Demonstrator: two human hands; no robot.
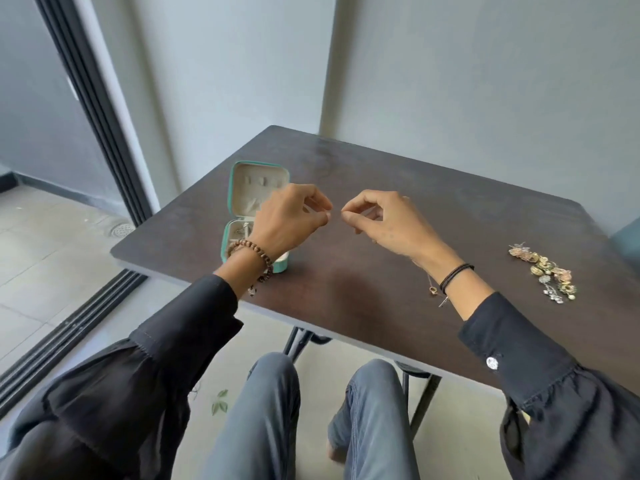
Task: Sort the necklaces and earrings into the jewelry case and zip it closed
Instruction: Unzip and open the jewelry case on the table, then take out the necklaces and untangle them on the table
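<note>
A teal jewelry case [231,188] stands open at the table's left, its lid upright, its base partly hidden behind my left wrist. My left hand [291,220] and my right hand [388,223] are raised above the table in front of it, fingertips almost meeting. Each pinches an end of a very thin necklace chain, barely visible between them. Its small ring pendant [433,291] dangles below my right wrist. A pile of gold and silver earrings [543,271] lies on the table to the right, apart from both hands.
The dark brown table [363,299] sits against a grey wall, its near edge just above my knees. Folding table legs [298,341] show beneath. A sliding door track [69,327] runs along the floor to the left.
</note>
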